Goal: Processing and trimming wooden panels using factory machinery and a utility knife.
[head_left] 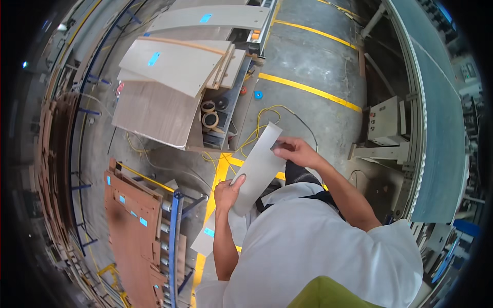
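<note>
A narrow light-grey board is held tilted in front of my body, with small dark holes in its face. My left hand grips the board's left edge, thumb on the face and fingers hidden behind. At the upper right edge, my right hand is closed in a pinch. A small dark piece shows at those fingertips, against the board; its kind cannot be made out.
Ahead, a workbench carries loose grey panels, with tape rolls on its shelf. A yellow hose loops on the floor. Brown panels lie on a roller rack at left. A long green-topped machine stands right.
</note>
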